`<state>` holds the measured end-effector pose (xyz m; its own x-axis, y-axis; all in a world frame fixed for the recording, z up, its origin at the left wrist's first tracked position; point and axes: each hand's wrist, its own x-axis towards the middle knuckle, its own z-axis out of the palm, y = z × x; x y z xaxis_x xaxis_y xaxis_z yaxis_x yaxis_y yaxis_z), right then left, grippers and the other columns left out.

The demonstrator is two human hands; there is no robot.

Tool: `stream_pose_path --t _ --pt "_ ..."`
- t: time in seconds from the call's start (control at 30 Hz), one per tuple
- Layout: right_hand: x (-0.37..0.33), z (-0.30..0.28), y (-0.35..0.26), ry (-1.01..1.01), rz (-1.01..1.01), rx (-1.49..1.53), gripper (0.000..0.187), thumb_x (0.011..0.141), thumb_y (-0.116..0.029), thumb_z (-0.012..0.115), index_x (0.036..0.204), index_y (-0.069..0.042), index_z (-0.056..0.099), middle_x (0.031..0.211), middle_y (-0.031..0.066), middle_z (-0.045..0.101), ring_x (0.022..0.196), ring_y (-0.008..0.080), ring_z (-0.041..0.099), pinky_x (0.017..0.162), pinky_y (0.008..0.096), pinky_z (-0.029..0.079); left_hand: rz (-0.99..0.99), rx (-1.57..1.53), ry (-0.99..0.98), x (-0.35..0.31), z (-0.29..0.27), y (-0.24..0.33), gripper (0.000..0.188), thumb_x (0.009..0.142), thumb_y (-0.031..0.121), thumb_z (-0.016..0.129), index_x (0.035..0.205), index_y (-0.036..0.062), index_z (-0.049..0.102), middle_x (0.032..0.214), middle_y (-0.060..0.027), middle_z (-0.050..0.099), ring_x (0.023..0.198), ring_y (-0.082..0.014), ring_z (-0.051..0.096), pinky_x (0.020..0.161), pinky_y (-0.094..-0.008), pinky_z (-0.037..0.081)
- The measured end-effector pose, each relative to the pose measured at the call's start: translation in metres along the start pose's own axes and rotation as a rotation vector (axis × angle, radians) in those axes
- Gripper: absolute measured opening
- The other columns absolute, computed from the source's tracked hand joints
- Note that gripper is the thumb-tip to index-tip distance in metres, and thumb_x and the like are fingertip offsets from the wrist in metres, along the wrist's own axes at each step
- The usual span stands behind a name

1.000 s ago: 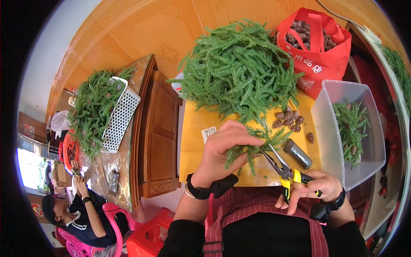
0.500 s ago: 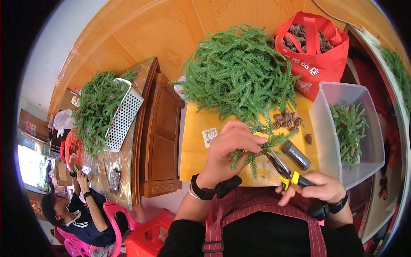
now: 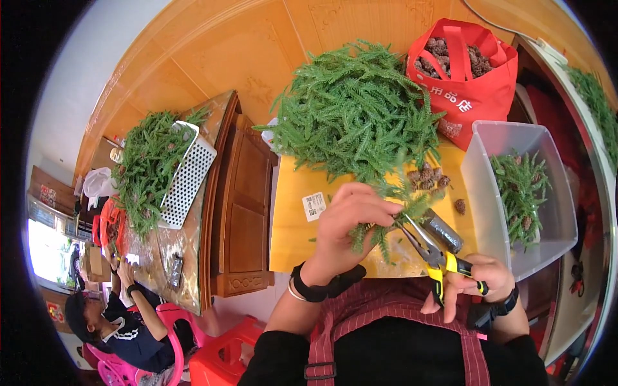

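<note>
My left hand pinches a green artificial pine sprig above the near part of the yellow table. In my right hand are long-nose pliers with black and yellow handles. The pliers' jaws are parted, their tips close to the stem by my left fingertips; whether they touch it I cannot tell. Just beyond the sprig lie several small pine cones, with one lone cone to their right. A dark wrapped bundle lies partly behind the pliers.
A large heap of pine sprigs covers the table's far side. Beside it stands a red bag of pine cones. A clear plastic bin at right holds finished-looking sprigs. At left, a person sits by another table with a white basket.
The pliers' jaws and handles have spread apart, and my right fingers have loosened outward. My left hand still holds the sprig in nearly the same place. The view has shifted slightly.
</note>
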<state>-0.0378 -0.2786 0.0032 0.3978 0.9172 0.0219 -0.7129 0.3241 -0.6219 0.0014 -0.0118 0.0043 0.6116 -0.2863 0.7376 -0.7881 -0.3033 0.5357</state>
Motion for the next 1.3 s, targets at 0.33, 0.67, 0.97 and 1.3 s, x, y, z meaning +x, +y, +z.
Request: stream_pose_path --t 0.33,0.67,0.97,1.3 --pt "0.018 0.023 -0.017 0.298 -0.032 -1.175 0.025 0.080 -0.021 0.057 0.092 0.000 0.063 0.089 0.0135 0.064 0.097 0.0301 0.054 0.092 0.0403 0.037 -0.505 -0.508 0.251 0.004 0.003 0.010 0.025 0.070 -0.011 0.063 0.087 0.0051 0.055 0.088 -0.0076 0.062 0.087 -0.0193 0.056 0.077 -0.0295 0.044" --pt "0.029 0.018 -0.008 0.643 -0.335 -1.727 0.028 0.067 -0.016 0.065 0.090 0.001 0.062 0.084 0.0146 0.058 0.102 0.0394 0.049 0.089 0.0436 0.039 -0.271 0.017 0.094 0.007 -0.002 0.013 0.022 0.064 -0.008 0.066 0.081 0.0054 0.058 0.085 -0.0066 0.065 0.080 -0.0208 0.055 0.077 -0.0315 0.043" --pt "0.034 0.012 -0.006 0.689 -0.344 -1.990 0.027 0.062 -0.013 0.069 0.083 0.002 0.060 0.088 0.0140 0.058 0.104 0.0381 0.049 0.086 0.0440 0.041 -0.271 0.064 0.075 0.007 -0.005 0.016 0.024 0.062 -0.008 0.064 0.081 0.0055 0.059 0.083 -0.0056 0.065 0.077 -0.0205 0.055 0.075 -0.0310 0.043" --pt "0.036 0.008 -0.006 0.726 -0.423 -2.097 0.029 0.059 -0.013 0.071 0.080 0.001 0.059 0.088 0.0130 0.056 0.103 0.0373 0.049 0.085 0.0449 0.041 -0.323 0.003 0.050 0.007 -0.006 0.016 0.025 0.062 -0.007 0.066 0.083 0.0049 0.060 0.080 -0.0053 0.061 0.077 -0.0204 0.054 0.071 -0.0297 0.044"
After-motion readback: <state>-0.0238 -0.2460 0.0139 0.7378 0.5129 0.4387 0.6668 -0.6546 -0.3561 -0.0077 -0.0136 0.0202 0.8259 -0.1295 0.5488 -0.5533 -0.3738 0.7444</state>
